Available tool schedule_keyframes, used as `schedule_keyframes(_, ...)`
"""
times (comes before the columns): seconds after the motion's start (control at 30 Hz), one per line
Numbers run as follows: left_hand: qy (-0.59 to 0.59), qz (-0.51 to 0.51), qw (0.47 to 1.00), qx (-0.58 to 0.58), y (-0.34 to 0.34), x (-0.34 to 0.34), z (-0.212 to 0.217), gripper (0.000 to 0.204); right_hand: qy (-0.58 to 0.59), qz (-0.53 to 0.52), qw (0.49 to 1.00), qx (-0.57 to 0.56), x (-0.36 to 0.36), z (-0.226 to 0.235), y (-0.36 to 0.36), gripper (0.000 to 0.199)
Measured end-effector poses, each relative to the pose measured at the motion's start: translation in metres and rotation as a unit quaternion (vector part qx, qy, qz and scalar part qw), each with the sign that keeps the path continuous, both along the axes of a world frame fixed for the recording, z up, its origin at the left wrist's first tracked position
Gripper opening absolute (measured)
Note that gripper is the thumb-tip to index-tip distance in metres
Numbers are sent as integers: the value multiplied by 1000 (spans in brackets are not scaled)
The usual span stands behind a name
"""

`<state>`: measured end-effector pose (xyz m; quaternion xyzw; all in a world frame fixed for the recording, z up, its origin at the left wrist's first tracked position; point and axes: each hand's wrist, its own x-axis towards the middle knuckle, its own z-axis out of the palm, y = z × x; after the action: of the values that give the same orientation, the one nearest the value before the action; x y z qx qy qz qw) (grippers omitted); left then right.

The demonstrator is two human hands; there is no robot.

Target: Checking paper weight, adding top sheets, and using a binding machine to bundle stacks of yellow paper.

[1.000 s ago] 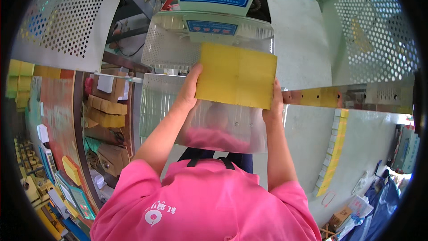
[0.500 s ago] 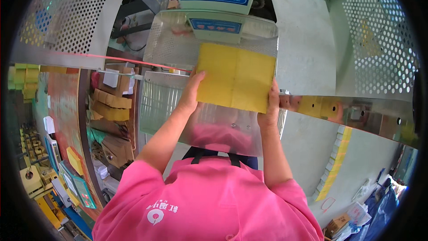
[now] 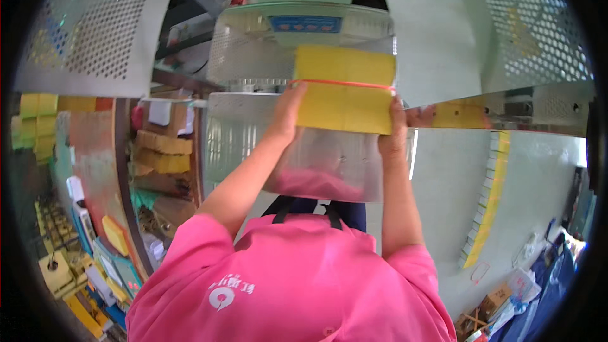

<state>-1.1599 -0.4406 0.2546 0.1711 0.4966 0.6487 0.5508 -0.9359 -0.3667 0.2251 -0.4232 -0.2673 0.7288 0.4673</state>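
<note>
A flat yellow rectangular bundle [image 3: 345, 111], apparently of paper, lies over the metal top of a strapping machine [image 3: 329, 164]. A thin red strap [image 3: 345, 82] runs across its upper face from side to side. My left hand [image 3: 289, 113] grips the left edge, its thumb on top near the strap. At the right edge my right hand [image 3: 394, 132] holds the bundle, fingers along its side. The undersides of both hands are hidden.
Perforated metal panels [image 3: 111, 38] flank the machine, and a shiny metal bar [image 3: 506, 114] juts out on the right. A row of yellow-and-white bundles [image 3: 487, 202] lines the floor at right. On the left, a wooden board [image 3: 101, 164] stands beside shelves with cardboard pieces [image 3: 164, 142].
The red strap, earlier stretched from the left to the bundle's edge, now lies across its top. The bundle and both hands sit slightly farther right and higher in view.
</note>
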Motion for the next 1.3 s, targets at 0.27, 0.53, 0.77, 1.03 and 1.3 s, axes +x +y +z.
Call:
schedule_keyframes(0.27, 44, 6, 999, -10, 9, 11, -8, 46, 29, -17, 999, -25, -5, 12, -3, 44)
schedule_keyframes(0.53, 46, -49, 997, -30, 15, 1, 0, 43, 7, -41, 999, 20, -3, -8, 0, 45)
schedule_keyframes(0.77, 67, -26, 997, -30, -18, 0, 8, 45, -14, 4, 1000, 12, -5, 12, -18, 50)
schedule_keyframes(1.03, 370, -38, 916, -150, -142, -26, 25, 46, -224, 110, 955, 158, -8, 37, -111, 50)
schedule_keyframes(1.3, 224, -14, 963, -151, -177, -86, 12, 52, -316, 2, 941, 122, 12, 47, -126, 28)
